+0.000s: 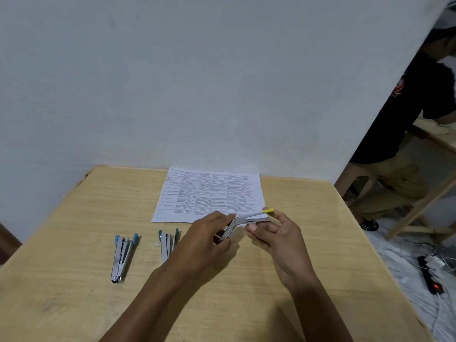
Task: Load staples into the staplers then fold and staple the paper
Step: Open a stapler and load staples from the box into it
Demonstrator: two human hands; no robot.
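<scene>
A small metal stapler with yellow tips (249, 219) is swung open and held above the wooden table (74, 218). My left hand (209, 239) grips its lower arm and my right hand (274, 233) grips its upper arm. Two more metal staplers lie swung open on the table to the left: a light-blue-tipped stapler (122, 257) and a teal-tipped stapler (167, 244), the second partly hidden by my left forearm. A printed sheet of paper (209, 195) lies flat at the table's far edge, just beyond my hands.
A tiny white scrap (156, 243) lies between the two staplers. A pale wall stands right behind the table. At the right, another person (404, 134) stands by a wooden table, and a power strip (430, 275) with cables lies on the floor.
</scene>
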